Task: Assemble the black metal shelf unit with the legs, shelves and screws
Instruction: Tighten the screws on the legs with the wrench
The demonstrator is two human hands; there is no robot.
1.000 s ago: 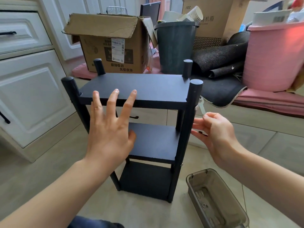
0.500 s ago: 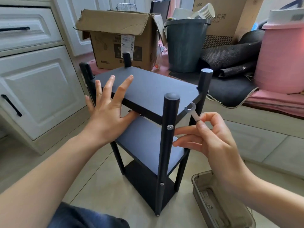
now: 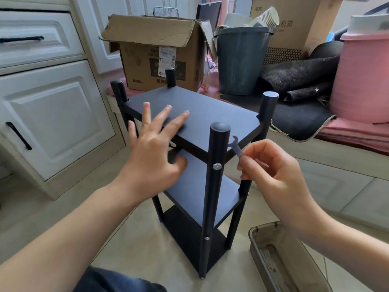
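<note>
Now: shelf unit (image 3: 202, 157) upright on floor, left hand (image 3: 153, 152) spread flat on top shelf (image 3: 202, 110), right hand (image 3: 271, 171) pinching small wrench (image 3: 236, 146) beside near leg (image 3: 214, 186). Risks: wrench slipping off screw (image 3: 217, 166); unit skidding if my bracing eases.

Bright, soft daylight from the far side, faint shadows, wide-angle bending at the edges, slight overall softness.

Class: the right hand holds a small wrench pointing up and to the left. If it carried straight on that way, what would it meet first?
Probably the near leg of the shelf unit, though depth is unclear.
</note>
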